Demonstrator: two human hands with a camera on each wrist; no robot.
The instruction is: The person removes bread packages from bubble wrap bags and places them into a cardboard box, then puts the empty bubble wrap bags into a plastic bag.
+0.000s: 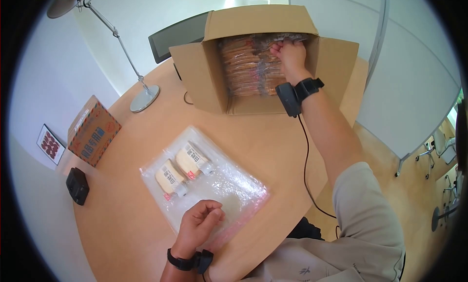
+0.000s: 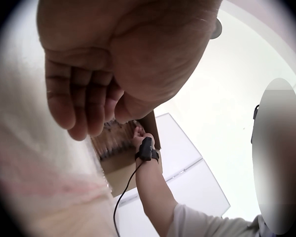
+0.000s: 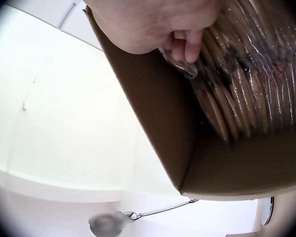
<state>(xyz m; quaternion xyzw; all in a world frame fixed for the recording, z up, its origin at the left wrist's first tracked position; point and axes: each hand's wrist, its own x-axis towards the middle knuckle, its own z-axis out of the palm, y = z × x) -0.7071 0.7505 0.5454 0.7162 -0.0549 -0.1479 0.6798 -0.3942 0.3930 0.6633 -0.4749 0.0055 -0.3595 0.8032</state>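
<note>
My right hand (image 1: 294, 58) reaches into an open cardboard box (image 1: 261, 22) and pinches the clear wrapper of a pack (image 3: 188, 70) at the end of the rows. Stacked rows of flat brown packs in clear plastic (image 1: 241, 70) fill much of the box. Over the near part of a bubble-wrap sheet (image 1: 234, 184), my left hand (image 1: 199, 223) hovers with loosely curled fingers and holds nothing. Two bread packs with white labels, one on the left (image 1: 169, 177) and one on the right (image 1: 191, 157), lie side by side on the sheet, beyond the left hand.
A desk lamp (image 1: 145, 97) and a dark monitor (image 1: 178, 36) stand toward the back. At the left are a printed carton (image 1: 95, 133), a small black device (image 1: 77, 186) and a framed picture (image 1: 50, 144). A black cable (image 1: 306, 170) hangs from the right wrist camera.
</note>
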